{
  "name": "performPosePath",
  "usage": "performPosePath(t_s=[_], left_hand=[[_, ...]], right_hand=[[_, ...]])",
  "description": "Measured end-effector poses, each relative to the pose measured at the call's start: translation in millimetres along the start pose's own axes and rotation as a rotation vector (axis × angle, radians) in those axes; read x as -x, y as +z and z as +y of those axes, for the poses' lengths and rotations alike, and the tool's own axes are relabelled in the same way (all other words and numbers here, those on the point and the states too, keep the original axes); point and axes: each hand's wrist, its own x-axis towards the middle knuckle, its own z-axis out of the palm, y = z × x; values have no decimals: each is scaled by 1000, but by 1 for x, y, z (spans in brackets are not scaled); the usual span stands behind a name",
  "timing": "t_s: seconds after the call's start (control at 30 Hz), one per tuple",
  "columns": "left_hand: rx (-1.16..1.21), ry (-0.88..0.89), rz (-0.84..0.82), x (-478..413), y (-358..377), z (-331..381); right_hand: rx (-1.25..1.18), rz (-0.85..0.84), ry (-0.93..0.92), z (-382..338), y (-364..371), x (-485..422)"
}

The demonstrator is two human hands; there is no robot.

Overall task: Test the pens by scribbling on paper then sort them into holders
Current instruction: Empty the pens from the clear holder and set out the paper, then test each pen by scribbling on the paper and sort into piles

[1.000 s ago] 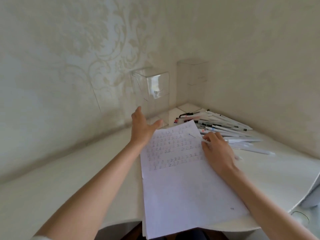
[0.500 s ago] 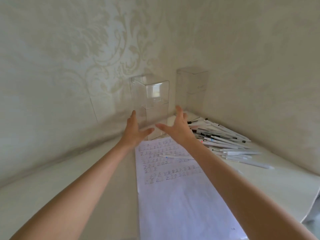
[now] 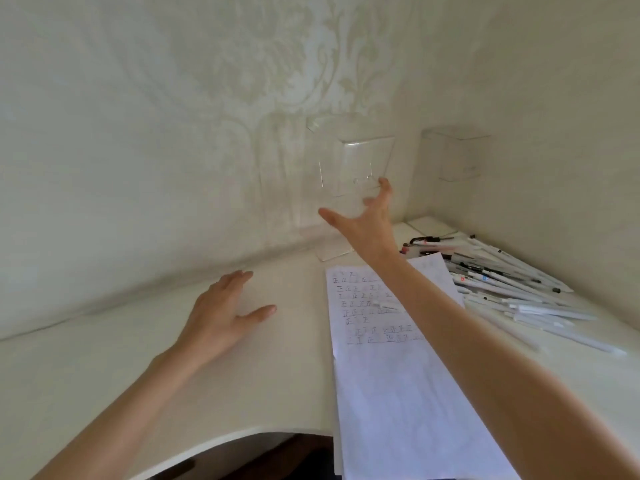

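**Right hand at the near holder, left hand flat on the desk**

The left hand (image 3: 221,317) lies palm-down on the white desk (image 3: 104,375), fingers straight and apart, holding nothing. To its right, the right hand (image 3: 367,223) is stretched up to the nearer clear plastic holder (image 3: 349,161), with thumb and fingers spread wide around its lower part. They are not clamped on it, and I cannot tell whether the fingertips touch the wall of it (the plastic is see-through and blurred).

That holder is by the wall, just beyond the top edge of the scribbled paper (image 3: 398,393), where a white pen (image 3: 388,305) lies. A second clear holder (image 3: 457,154) sits in the corner, and the pile of pens (image 3: 512,289) lies farthest right.

The holder looks light, stiff and slick, so it is apt to slide or tip. It is best taken low, thumb on one side wall and fingers on the opposite one.

Half a second ago both hands were reaching toward it. Now the left has dropped to the desk and the right alone has gone on.
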Motion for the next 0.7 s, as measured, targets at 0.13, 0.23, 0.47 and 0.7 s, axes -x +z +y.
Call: performPosePath(t_s=[0.13,0.23,0.47,0.7], left_hand=[[-60,-62,0,12,-13,-23],[-98,-109,-47,26,-14,-30],[-166,-74,22,48,-2,-42],[-360,-3,160,55,3,-31]], right_hand=[[18,-122,-23,-24,34,35],[55,-182,-11,-23,59,60],[-5,-177,55,-24,90,83],[365,-305,-34,-21,75,81]])
